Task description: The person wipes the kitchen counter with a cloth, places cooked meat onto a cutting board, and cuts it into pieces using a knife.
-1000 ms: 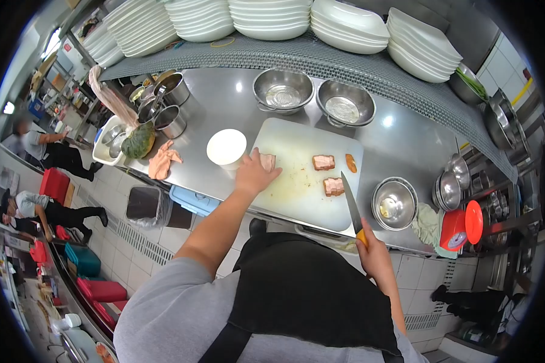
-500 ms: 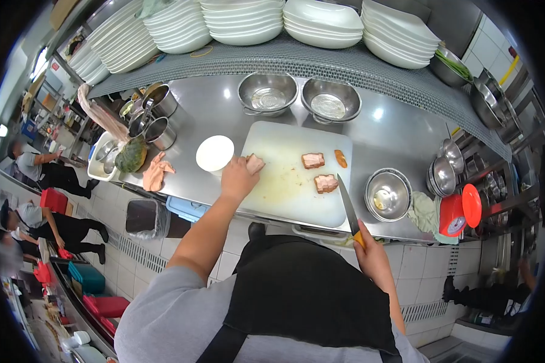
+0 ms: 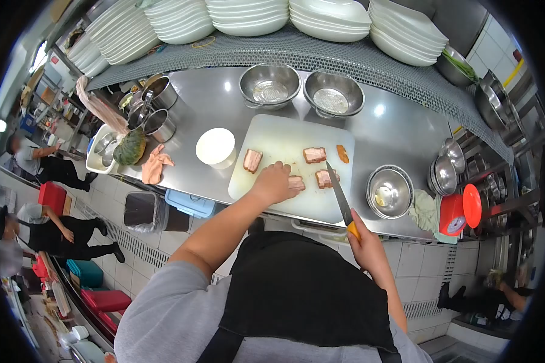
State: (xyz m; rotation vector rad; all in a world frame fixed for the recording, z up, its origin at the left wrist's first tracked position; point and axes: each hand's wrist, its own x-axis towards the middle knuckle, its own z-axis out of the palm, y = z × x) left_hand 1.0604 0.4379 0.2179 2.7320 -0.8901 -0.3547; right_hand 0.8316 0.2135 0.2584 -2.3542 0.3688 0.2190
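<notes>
My left hand is closed on a piece of pork belly at the near middle of the white cutting board. Its fingers partly hide that piece. Another pork belly piece lies alone on the board's left side. Towards the right are two more chunks, one farther back and one nearer, plus a small brown end slice. My right hand grips the yellow handle of a kitchen knife. The blade points away from me, passing over the nearer right chunk.
A white tub stands left of the board, metal bowls behind it and nested bowls to its right. Raw meat and a squash lie farther left. Plate stacks line the shelf. Co-workers stand at left and right.
My left hand has left the piece on the board's left and moved right and nearer, onto another piece. The knife has shifted slightly left and up, over the nearer right chunk.
</notes>
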